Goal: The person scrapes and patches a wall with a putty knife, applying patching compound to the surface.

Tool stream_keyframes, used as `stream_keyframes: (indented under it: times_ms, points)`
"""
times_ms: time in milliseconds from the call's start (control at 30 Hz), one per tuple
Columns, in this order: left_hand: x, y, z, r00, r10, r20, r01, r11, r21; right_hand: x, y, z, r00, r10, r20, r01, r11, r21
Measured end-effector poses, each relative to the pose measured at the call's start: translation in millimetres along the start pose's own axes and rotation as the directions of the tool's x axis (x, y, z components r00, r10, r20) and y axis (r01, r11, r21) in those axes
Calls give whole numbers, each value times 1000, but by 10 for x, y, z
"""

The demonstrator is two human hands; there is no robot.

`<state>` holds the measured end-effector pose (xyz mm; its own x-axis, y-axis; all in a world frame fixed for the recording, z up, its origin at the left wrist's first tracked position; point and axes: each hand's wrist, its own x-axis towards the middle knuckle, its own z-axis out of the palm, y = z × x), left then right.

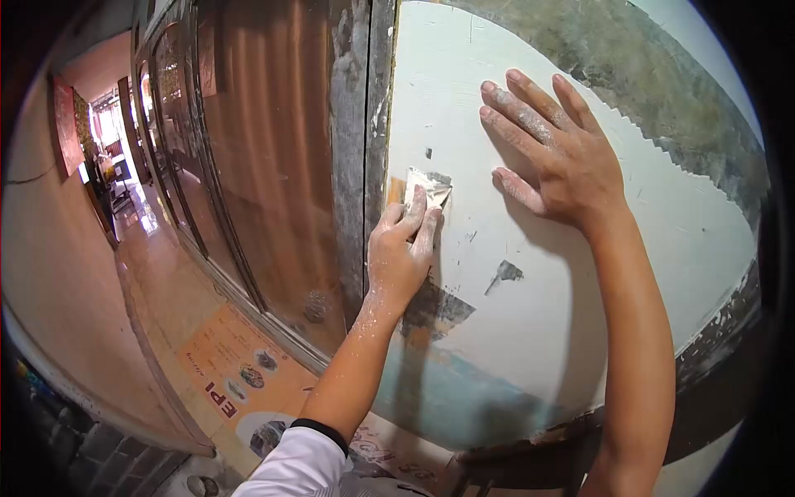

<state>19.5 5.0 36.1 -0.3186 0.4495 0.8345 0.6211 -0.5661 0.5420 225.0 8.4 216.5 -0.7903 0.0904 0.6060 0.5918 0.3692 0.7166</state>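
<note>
White filler covers much of the wall panel (563,290), with grey and teal bare areas round its edges. Near the panel's left side, my left hand (402,248) holds a putty knife (428,189) against the surface, its blade smeared with white paste. My right hand (556,145), dusted with white powder, rests on the filled area with the fingers spread and nothing held. Between and below my hands lies a small dark unfilled patch (507,272). A larger dark patch (439,313) shows beneath my left wrist.
A dark frame post (354,149) borders the panel on the left, beside a glazed partition (265,149) with a brownish curtain. A printed orange sheet (236,364) lies on the floor. A corridor runs back at far left.
</note>
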Motion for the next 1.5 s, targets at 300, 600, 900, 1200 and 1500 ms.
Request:
stream_keyframes:
  times_ms: [300, 600, 900, 1200, 1500]
  points:
    - [44, 32, 2, 1000, 1, -7, -1, 1000, -1, -343, 208, -306, 992, 0, 125, 8, 998, -60]
    - [59, 35, -26, 1000, 22, -13, -22, 999, -42, -348, 185, -270, 996, 23, 83, -20, 999, -47]
    - [-869, -695, -180, 999, -29, 29, 30, 999, -32, -381, 199, -239, 999, -27, 44, 28, 999, -15]
    - [-1036, -792, -24, 999, -34, 14, 34, 998, -53, -392, 200, -208, 1000, -20, 21, 22, 998, -55]
    - [-1048, -942, 4, 999, -35, 6, 36, 994, -107, -410, 230, -164, 999, -23, -22, 21, 997, -80]
